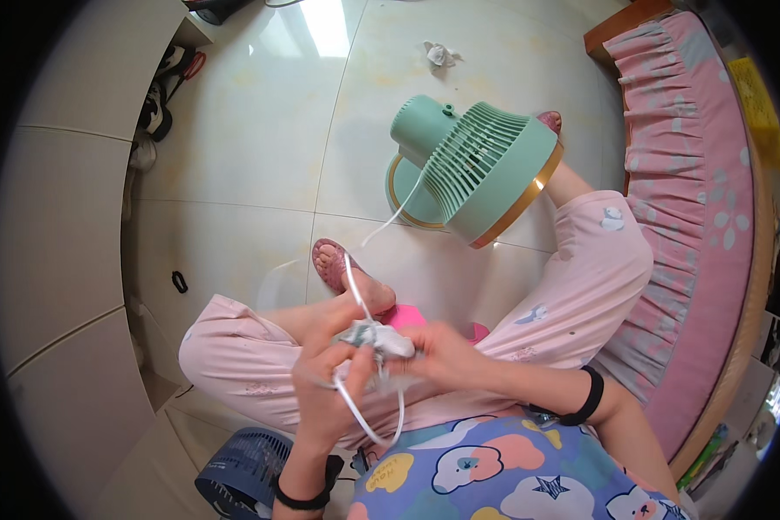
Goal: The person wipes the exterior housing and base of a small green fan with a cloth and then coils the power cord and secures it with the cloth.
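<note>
A mint-green table fan with a gold ring around its front stands on the floor between my legs, its round base partly hidden by the head. From its rear grille a white power cord runs down to my hands and hangs in a loop below them. My left hand grips the cord together with a crumpled white and greyish wad, perhaps cloth or tissue. On the wad's right side, my right hand pinches it, fingers blurred. Whether the cord's plug is inside the wad is hidden.
Beneath my hands is a bright pink object, mostly covered. A dark blue plastic basket sits at lower left. Crumpled tissue and a black band lie on the tiles. Shoes fill the left cabinet's gap; a pink-covered bed borders the right.
</note>
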`<state>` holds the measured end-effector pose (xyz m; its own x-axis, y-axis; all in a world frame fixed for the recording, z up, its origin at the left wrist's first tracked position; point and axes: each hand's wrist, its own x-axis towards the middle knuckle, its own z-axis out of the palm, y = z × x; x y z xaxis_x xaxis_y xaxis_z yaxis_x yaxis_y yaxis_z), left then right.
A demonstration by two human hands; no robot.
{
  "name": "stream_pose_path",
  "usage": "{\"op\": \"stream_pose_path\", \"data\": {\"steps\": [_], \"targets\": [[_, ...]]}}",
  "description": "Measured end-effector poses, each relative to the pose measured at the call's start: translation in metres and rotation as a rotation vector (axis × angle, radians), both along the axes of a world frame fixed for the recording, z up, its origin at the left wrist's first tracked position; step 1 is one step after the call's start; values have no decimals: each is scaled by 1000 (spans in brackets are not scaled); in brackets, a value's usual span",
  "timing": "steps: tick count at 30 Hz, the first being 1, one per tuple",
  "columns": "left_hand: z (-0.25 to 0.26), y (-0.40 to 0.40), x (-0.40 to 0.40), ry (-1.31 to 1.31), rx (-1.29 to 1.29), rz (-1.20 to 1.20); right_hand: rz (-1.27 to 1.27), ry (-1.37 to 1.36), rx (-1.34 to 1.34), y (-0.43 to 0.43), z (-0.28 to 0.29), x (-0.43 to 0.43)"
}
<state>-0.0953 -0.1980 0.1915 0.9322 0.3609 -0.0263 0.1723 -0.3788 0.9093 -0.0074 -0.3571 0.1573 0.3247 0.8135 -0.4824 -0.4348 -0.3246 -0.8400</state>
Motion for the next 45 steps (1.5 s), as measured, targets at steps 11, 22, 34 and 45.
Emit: {"op": "stream_pose_path", "data": {"steps": [11, 22, 34, 45], "targets": [[1, 3, -9, 218, -366, 177, -344, 214, -181, -8, 10, 6], [-6, -21, -10, 543, -621, 23, -428, 203, -145, 20, 4, -4], [27, 17, -45, 697, -598, -171, -770, 479, -171, 63, -69, 47], [29, 22, -27, 576, -635, 198, 399, -1874, -353, 13, -47, 113]]}}
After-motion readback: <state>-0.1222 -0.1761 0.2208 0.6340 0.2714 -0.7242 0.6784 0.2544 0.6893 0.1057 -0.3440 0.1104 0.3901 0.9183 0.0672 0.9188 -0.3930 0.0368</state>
